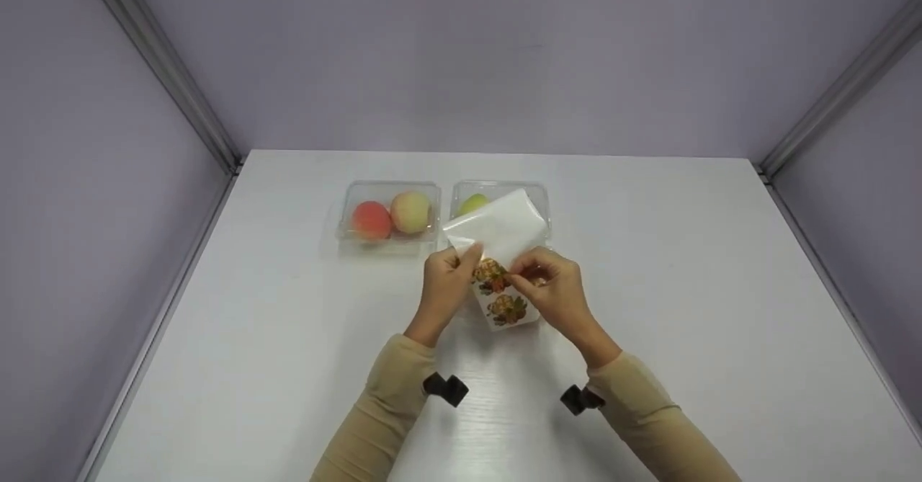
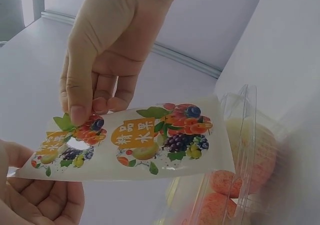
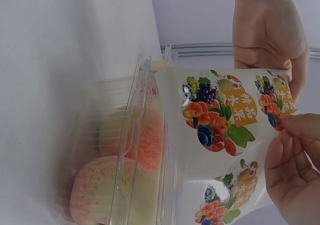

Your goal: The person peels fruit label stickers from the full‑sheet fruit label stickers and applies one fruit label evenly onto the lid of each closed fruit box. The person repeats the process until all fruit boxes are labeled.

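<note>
We saw the left grip [image 1: 444,282] and right grip [image 1: 556,289] both pinching the sticker sheet [image 1: 497,241], well inside the edges of the counter [image 1: 684,287], near 2 transparent fruit boxes [image 1: 389,189]; we read "精品水果" on its labels [image 2: 161,137].

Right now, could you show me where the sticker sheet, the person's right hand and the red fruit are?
sticker sheet [image 2: 131,134]: left wrist view, on an orange patch printed near its middle.
right hand [image 1: 556,286]: head view, on the middle of the hand.
red fruit [image 1: 372,220]: head view, on its red middle.
</note>
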Demonstrator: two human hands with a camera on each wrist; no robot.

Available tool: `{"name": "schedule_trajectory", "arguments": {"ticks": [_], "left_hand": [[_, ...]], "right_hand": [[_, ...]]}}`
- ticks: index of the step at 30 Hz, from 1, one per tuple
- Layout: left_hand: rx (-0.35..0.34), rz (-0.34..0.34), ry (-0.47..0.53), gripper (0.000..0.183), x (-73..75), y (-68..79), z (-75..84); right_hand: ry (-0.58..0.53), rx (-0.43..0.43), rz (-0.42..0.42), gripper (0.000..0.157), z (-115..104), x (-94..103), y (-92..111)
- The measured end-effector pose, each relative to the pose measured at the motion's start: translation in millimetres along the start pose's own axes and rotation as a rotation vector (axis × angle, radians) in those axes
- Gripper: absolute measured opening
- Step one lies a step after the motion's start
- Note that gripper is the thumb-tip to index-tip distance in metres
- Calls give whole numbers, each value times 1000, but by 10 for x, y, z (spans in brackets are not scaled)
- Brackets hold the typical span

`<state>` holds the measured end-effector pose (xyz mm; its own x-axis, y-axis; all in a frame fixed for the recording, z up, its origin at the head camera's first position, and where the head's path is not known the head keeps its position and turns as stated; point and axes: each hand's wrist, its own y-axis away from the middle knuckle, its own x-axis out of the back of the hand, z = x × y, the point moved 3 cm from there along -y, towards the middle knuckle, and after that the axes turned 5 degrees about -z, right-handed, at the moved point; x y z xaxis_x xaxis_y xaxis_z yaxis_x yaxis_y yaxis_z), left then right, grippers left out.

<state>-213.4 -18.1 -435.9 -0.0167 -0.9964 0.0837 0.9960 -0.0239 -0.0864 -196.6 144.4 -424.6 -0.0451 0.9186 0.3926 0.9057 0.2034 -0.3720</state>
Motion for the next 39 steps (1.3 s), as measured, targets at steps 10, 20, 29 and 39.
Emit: {"name": "schedule_trajectory", "arguments": {"ticks": [10, 20, 29, 39], "left_hand": [[-57, 23, -10, 27, 24, 47, 72], [-51, 65, 7, 27, 69, 16, 47], [30, 77, 65, 28, 122, -25, 25], [8, 70, 77, 29, 255, -46, -36]], "right_hand": [[187, 195, 5, 16, -49, -29, 11], [211, 297, -18, 12, -48, -11, 21], [170, 290, 14, 11, -24, 26, 4], [160, 222, 68, 10, 22, 69, -3]]}}
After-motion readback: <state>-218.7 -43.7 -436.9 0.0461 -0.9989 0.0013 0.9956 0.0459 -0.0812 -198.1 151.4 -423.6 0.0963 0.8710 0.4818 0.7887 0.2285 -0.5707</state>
